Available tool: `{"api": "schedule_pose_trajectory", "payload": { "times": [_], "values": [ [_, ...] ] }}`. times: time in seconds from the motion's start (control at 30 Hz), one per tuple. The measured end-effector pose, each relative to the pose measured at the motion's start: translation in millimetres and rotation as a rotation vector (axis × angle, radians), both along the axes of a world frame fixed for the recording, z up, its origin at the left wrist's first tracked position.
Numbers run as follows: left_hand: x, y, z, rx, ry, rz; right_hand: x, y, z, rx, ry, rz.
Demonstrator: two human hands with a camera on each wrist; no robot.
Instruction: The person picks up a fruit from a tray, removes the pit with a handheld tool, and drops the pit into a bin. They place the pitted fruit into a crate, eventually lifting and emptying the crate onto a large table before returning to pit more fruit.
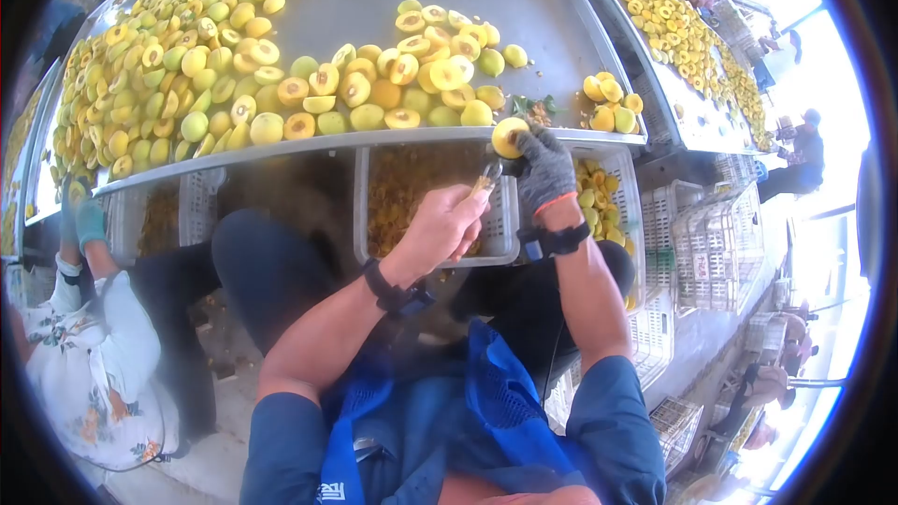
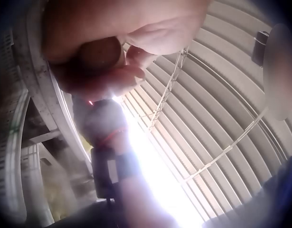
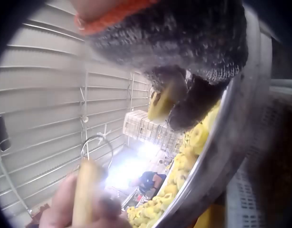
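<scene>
The left hand [image 1: 440,229] is bare, its fingers curled round the handle of a wooden-handled tool [image 1: 483,184]. The tool's metal end points up and across toward the right hand [image 1: 545,173]. The right hand wears a grey knit glove with an orange cuff and is partly closed, pinching 1 stone-fruit half [image 1: 510,137] between thumb and fingers. The cut yellow face shows in the head view. The metal end is just beside this half; whether the 2 touch, I cannot tell.

Both hands are at the near edge of a metal table [image 1: 603,137]. Beyond the left hand and off to its left spreads a large heap of yellow-green stone fruit [image 1: 224,84], many cut in half with brown centres. Just past the right hand is a small scatter of leaves and scraps [image 1: 535,110], and to its right a small group of fruit [image 1: 613,103] near the table's corner.

Below the table edge, 1 white crate [image 1: 510,224] holding yellow-brown pieces is behind and beneath the left hand. Another white crate [image 1: 629,168], with yellow-green fruit in it, is under and to the right of the right hand.
</scene>
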State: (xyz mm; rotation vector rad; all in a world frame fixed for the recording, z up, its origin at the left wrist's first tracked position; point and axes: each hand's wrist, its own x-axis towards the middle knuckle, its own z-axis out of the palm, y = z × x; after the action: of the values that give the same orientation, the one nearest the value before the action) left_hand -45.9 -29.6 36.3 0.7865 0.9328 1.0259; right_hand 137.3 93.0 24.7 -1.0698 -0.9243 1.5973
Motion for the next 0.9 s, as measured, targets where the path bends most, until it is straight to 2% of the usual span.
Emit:
{"api": "schedule_pose_trajectory", "payload": {
  "times": [0.07,0.17,0.3,0.4,0.5,0.7,0.8,0.9],
  "values": [
    [6,2,-3,-0.011,0.003,0.064,-11,-22,-6,0.006,0.07,-0.035],
    [12,2,0,-0.039,0.063,0.116,-14,-31,-25,0.045,0.016,0.011],
    [17,4,-5,-0.02,0.14,0.155,-20,-45,-26,0.263,-0.318,-0.033],
    [21,3,-4,-0.027,0.149,0.19,-21,-51,-23,0.368,-0.381,-0.037],
    [27,3,-6,-0.037,0.135,0.233,-26,-56,-19,0.515,-0.632,-0.082],
    [40,-1,-9,-0.043,0.036,0.268,-31,-68,-28,0.649,-0.61,-0.158],
    [43,-1,-9,-0.076,-0.034,0.252,-29,-67,-28,0.617,-0.563,-0.143],
    [44,-1,-10,-0.108,-0.054,0.231,-27,-69,-17,0.575,-0.64,-0.081]
  ]
}}
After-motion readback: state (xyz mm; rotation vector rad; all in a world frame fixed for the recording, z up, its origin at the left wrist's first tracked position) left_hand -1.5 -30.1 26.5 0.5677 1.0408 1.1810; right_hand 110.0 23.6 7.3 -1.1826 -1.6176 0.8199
